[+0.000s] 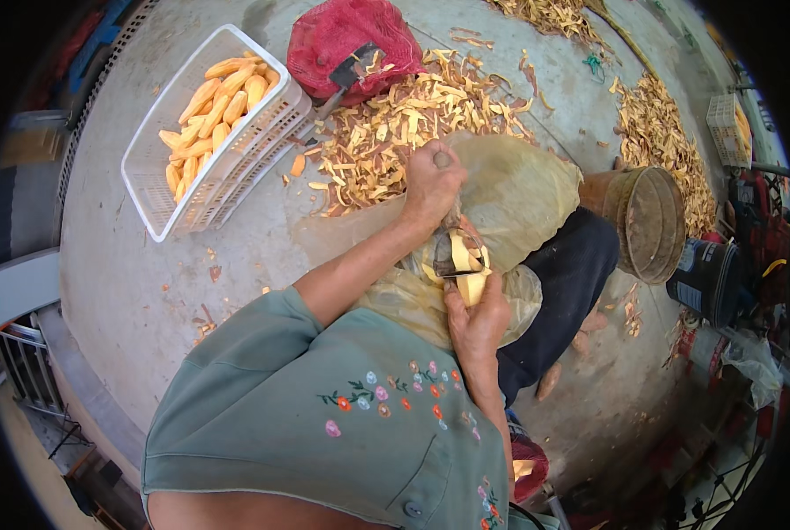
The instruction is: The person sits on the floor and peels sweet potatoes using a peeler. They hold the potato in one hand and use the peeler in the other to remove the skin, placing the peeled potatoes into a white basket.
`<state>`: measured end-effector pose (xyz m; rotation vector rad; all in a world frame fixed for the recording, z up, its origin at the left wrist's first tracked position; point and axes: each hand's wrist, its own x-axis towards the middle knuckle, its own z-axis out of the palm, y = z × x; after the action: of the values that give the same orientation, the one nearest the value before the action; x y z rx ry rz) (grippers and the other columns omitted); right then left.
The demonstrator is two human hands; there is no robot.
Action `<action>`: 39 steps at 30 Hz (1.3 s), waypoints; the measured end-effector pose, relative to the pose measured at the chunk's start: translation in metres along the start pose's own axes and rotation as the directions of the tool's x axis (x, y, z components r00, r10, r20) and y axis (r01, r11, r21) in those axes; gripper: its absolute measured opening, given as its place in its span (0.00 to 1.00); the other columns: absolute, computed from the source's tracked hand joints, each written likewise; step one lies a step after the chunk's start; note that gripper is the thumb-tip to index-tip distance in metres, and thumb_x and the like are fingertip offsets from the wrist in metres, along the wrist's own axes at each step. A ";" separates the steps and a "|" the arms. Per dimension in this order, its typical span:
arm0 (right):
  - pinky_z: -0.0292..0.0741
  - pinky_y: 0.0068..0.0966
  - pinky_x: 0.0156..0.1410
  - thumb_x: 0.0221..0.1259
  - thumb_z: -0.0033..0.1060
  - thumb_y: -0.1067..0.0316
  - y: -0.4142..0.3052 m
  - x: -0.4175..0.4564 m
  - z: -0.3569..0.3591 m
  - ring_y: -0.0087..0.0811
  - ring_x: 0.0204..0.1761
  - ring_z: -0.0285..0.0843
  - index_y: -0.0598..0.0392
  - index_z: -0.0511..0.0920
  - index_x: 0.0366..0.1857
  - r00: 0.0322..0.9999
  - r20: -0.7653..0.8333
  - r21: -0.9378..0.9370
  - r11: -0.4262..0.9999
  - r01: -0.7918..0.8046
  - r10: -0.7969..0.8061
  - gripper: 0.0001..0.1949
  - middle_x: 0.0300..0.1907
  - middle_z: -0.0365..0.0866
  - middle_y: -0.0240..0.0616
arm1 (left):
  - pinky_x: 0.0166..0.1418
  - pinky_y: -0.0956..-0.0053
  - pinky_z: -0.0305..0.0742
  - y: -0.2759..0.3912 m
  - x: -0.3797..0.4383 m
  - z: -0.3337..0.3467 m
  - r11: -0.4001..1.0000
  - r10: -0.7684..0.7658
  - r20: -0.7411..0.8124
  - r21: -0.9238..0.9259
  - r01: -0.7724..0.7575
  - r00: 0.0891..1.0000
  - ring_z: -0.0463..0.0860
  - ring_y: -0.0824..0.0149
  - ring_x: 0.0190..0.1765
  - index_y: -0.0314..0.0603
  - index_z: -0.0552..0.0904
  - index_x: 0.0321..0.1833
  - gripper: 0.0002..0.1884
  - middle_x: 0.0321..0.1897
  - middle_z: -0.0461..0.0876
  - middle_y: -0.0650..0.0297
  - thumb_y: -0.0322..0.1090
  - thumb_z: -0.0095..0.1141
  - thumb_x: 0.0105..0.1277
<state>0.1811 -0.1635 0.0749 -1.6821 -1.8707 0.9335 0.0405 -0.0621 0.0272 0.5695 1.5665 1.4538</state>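
My left hand (pixel 435 179) is closed around the handle of a bow-shaped hand peeler (pixel 460 273). Its metal blade rests across a partly peeled sweet potato (pixel 472 290) with yellow flesh. Gripping the near end of that sweet potato is my right hand (pixel 480 321), thumb to the left and fingers along the right side. A strip of reddish skin shows at the far end. Beneath both hands, a yellowish plastic sheet (pixel 521 185) covers part of my lap. Some of the sweet potato is hidden behind the peeler.
A white plastic crate (pixel 150 189) holds several peeled sweet potatoes (pixel 216 112). Peelings (pixel 395 126) are heaped beside a red mesh bag (pixel 342 40). At right stand a worn bucket (pixel 653 225) and a black bucket (pixel 703 281). Unpeeled sweet potatoes (pixel 549 381) lie beside my leg.
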 end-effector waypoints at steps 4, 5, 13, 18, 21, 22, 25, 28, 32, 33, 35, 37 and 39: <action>0.72 0.38 0.33 0.43 0.64 0.68 0.003 -0.002 0.002 0.50 0.30 0.76 0.67 0.66 0.52 0.991 -0.046 -0.146 0.982 0.116 -0.124 0.29 0.32 0.76 0.53 | 0.23 0.80 0.62 0.000 0.014 -0.007 0.972 0.139 -0.040 0.197 -0.129 0.989 0.69 0.76 0.20 0.35 0.74 0.24 0.04 0.14 0.71 0.68 0.24 0.53 0.44; 0.72 0.38 0.32 0.43 0.64 0.68 0.001 -0.003 0.002 0.50 0.29 0.76 0.68 0.66 0.52 0.989 -0.050 -0.160 0.979 0.129 -0.139 0.29 0.32 0.75 0.53 | 0.23 0.80 0.62 -0.001 0.021 -0.008 0.976 0.128 -0.068 0.188 -0.113 0.989 0.69 0.76 0.20 0.35 0.74 0.23 0.04 0.14 0.71 0.67 0.24 0.54 0.43; 0.73 0.37 0.35 0.44 0.63 0.69 0.001 -0.008 -0.007 0.51 0.32 0.77 0.67 0.67 0.51 0.988 -0.056 -0.156 0.978 0.137 -0.147 0.27 0.34 0.76 0.55 | 0.31 0.73 0.69 -0.012 0.071 -0.043 0.924 0.332 -0.448 0.331 -0.191 0.830 0.73 0.68 0.24 0.37 0.74 0.21 0.04 0.17 0.74 0.64 0.26 0.55 0.44; 0.74 0.36 0.39 0.42 0.64 0.68 0.000 -0.006 -0.003 0.50 0.35 0.78 0.65 0.69 0.49 0.975 -0.144 -0.058 0.985 0.161 -0.168 0.26 0.35 0.77 0.54 | 0.25 0.77 0.69 -0.021 0.079 -0.063 0.992 0.127 -0.440 0.045 -0.119 0.889 0.73 0.69 0.21 0.35 0.73 0.24 0.05 0.18 0.73 0.62 0.20 0.53 0.42; 0.74 0.35 0.39 0.42 0.66 0.66 0.003 -0.006 -0.004 0.49 0.35 0.78 0.62 0.71 0.46 0.998 -0.032 0.109 0.993 -0.050 0.054 0.24 0.33 0.78 0.53 | 0.22 0.78 0.67 0.000 0.036 -0.033 0.950 -0.150 -0.205 -0.299 0.084 0.967 0.72 0.70 0.19 0.35 0.73 0.26 0.08 0.18 0.72 0.62 0.19 0.52 0.42; 0.74 0.35 0.39 0.42 0.66 0.65 0.003 -0.006 -0.003 0.49 0.34 0.78 0.62 0.71 0.45 0.997 -0.036 0.125 0.990 -0.061 0.066 0.23 0.32 0.78 0.53 | 0.21 0.78 0.66 -0.001 0.027 -0.025 0.949 -0.151 -0.156 -0.299 0.099 0.976 0.72 0.71 0.19 0.35 0.73 0.27 0.08 0.17 0.72 0.63 0.19 0.52 0.41; 0.74 0.35 0.36 0.42 0.66 0.63 0.001 -0.004 -0.001 0.50 0.31 0.78 0.61 0.72 0.42 0.997 -0.009 0.110 0.991 -0.078 0.079 0.22 0.28 0.78 0.52 | 0.25 0.77 0.65 0.012 0.000 -0.010 0.949 -0.189 0.002 -0.257 0.183 0.982 0.69 0.73 0.21 0.36 0.72 0.24 0.05 0.17 0.70 0.65 0.22 0.52 0.43; 0.73 0.37 0.33 0.44 0.65 0.62 -0.001 -0.003 -0.001 0.51 0.28 0.77 0.61 0.72 0.41 0.996 0.068 0.001 0.999 -0.052 0.052 0.21 0.23 0.77 0.52 | 0.26 0.76 0.65 0.004 -0.003 -0.007 0.999 -0.008 0.022 -0.050 0.009 1.000 0.69 0.73 0.22 0.36 0.73 0.23 0.03 0.16 0.71 0.65 0.23 0.50 0.44; 0.72 0.39 0.31 0.44 0.64 0.62 0.001 -0.003 0.001 0.52 0.26 0.77 0.61 0.72 0.43 0.999 0.044 -0.037 0.999 0.027 -0.025 0.22 0.22 0.77 0.53 | 0.29 0.75 0.67 0.003 0.013 -0.013 0.986 0.083 -0.096 0.149 -0.068 0.992 0.70 0.72 0.23 0.36 0.74 0.20 0.01 0.17 0.74 0.63 0.25 0.52 0.45; 0.72 0.39 0.31 0.45 0.64 0.63 0.000 -0.002 0.001 0.51 0.26 0.77 0.61 0.72 0.44 0.998 0.034 -0.041 0.998 0.056 -0.055 0.22 0.23 0.77 0.53 | 0.27 0.75 0.66 0.000 0.018 -0.014 0.990 0.076 -0.106 0.128 -0.062 0.991 0.70 0.73 0.22 0.36 0.74 0.22 0.02 0.17 0.74 0.64 0.25 0.53 0.45; 0.73 0.39 0.32 0.44 0.64 0.63 -0.005 0.000 -0.002 0.52 0.27 0.77 0.61 0.72 0.45 0.998 0.069 -0.048 0.999 0.015 -0.011 0.22 0.24 0.77 0.53 | 0.24 0.77 0.65 -0.018 0.029 -0.018 0.995 0.061 -0.122 0.086 -0.051 0.991 0.70 0.74 0.20 0.35 0.74 0.24 0.04 0.17 0.73 0.65 0.24 0.55 0.44; 0.73 0.39 0.34 0.44 0.63 0.64 -0.007 -0.001 -0.005 0.51 0.29 0.78 0.61 0.72 0.46 0.998 0.069 -0.037 0.999 0.011 -0.008 0.22 0.26 0.78 0.53 | 0.24 0.75 0.67 -0.035 0.049 -0.027 0.951 0.273 -0.307 0.230 -0.207 0.912 0.71 0.72 0.20 0.35 0.74 0.24 0.05 0.17 0.74 0.65 0.25 0.55 0.44; 0.74 0.38 0.36 0.44 0.63 0.65 -0.005 -0.006 -0.009 0.50 0.32 0.78 0.60 0.72 0.46 0.998 0.040 -0.006 0.999 0.046 -0.046 0.22 0.30 0.78 0.54 | 0.28 0.73 0.69 -0.033 0.076 -0.051 0.905 0.356 -0.414 0.376 -0.199 0.838 0.72 0.70 0.22 0.36 0.74 0.24 0.05 0.18 0.74 0.64 0.25 0.56 0.44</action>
<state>0.1853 -0.1680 0.0853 -1.6282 -1.9328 0.9499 -0.0313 -0.0342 -0.0315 0.6894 2.2129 1.6563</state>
